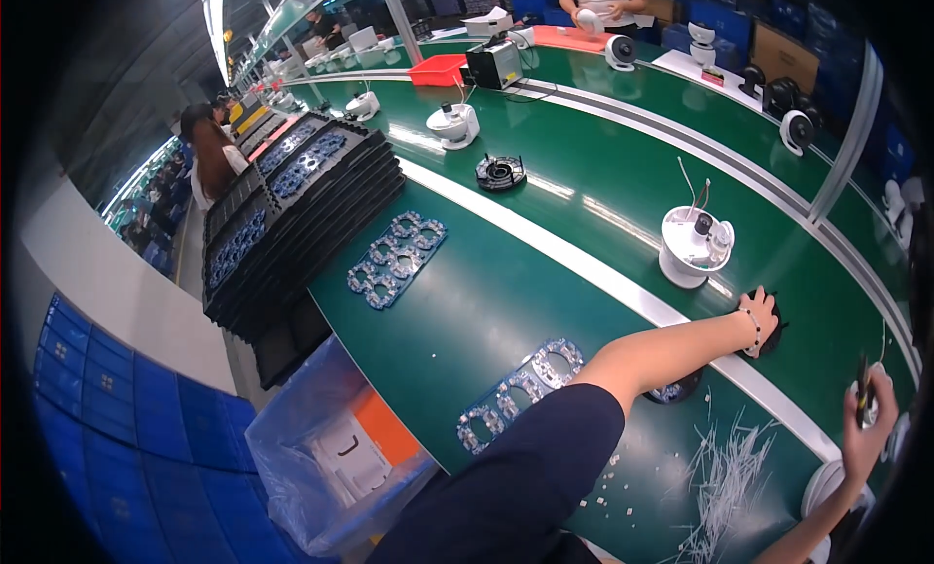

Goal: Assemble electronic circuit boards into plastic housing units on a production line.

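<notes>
You are reaching across the worktop with your left hand, which is resting over a black round part on the green belt, just beyond the white strip. Your fingers are bending down over it, though whether they are closing on it you cannot tell from here. Your right hand is grasping a slim dark tool with a touch of yellow, keeping it roughly upright near the right edge of view.

A white housing with thin wires rising from it is standing on the belt near your left hand. Another dark round part is lying partly hidden under your left forearm. White clippings are scattering over the worktop between your arms, and a blue circuit-board panel is lying beside your dark sleeve.
</notes>
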